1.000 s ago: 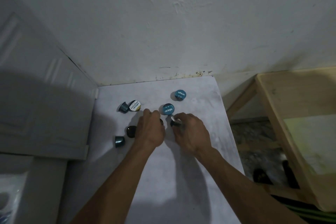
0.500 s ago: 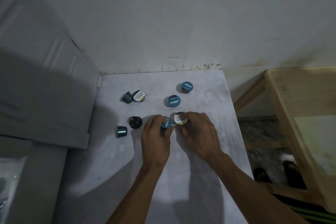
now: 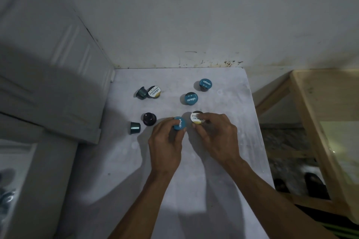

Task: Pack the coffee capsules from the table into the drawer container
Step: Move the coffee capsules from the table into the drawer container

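Observation:
My left hand (image 3: 167,141) grips a blue-lidded capsule (image 3: 179,123) just above the white table (image 3: 194,190). Beside it, my right hand (image 3: 215,136) holds a white-and-yellow-lidded capsule (image 3: 196,117). Two more blue-lidded capsules (image 3: 191,98) (image 3: 205,84) lie farther back. At the back left a small teal capsule (image 3: 141,92) touches a white-lidded one (image 3: 154,92). A dark capsule (image 3: 149,118) and another teal capsule (image 3: 135,128) sit to the left of my left hand. The drawer container (image 3: 11,180) shows at the lower left edge, with several capsules blurred inside.
A white panelled cabinet door (image 3: 48,83) stands along the table's left side. The wall (image 3: 194,15) closes off the back. On the right, past the table's edge, is a wooden frame (image 3: 310,122) above a dark floor.
Both hands have drawn back toward me from the middle of the table, each closed on a capsule. The lids of both capsules now face up.

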